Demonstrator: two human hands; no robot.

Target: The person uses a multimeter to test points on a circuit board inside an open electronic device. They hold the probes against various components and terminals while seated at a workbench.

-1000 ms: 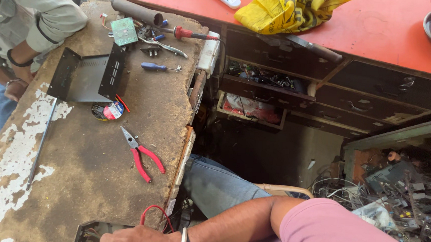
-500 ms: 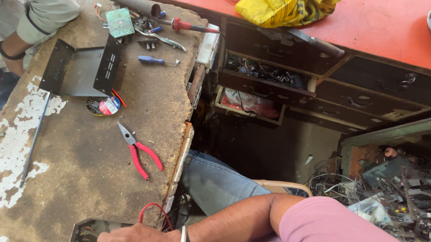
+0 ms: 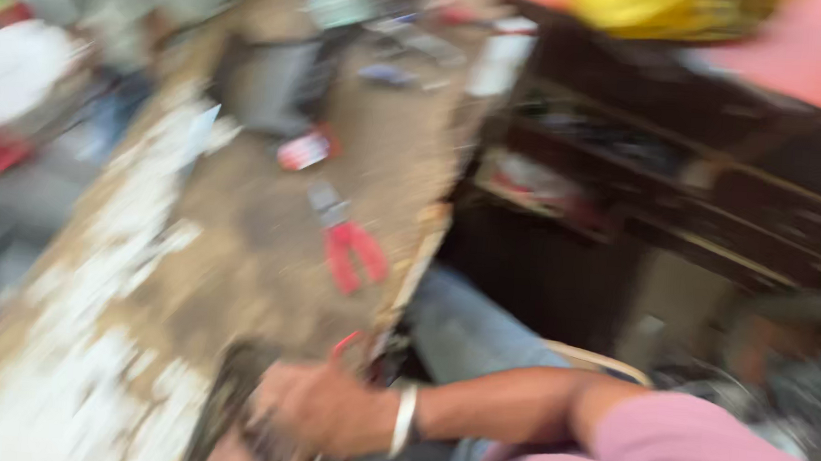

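Though motion blur smears everything, right hand (image 3: 323,410) rests on a dark object (image 3: 229,409) at the workbench (image 3: 237,277) edge, grip unclear; red-handled pliers (image 3: 348,246) nearby.

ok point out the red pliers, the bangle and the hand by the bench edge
red pliers (image 3: 350,251): head view, on the red handles
bangle (image 3: 405,420): head view, on the metal band at the wrist
right hand (image 3: 324,407): head view, on the back of the hand

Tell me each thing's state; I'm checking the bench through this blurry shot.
Red-handled pliers: lying flat on the worn workbench, handles spread.
Right hand: at the bench's near edge, on a dark object; grip too blurred to judge.
Left hand: not in view.
Red wire: looped beside the hand.
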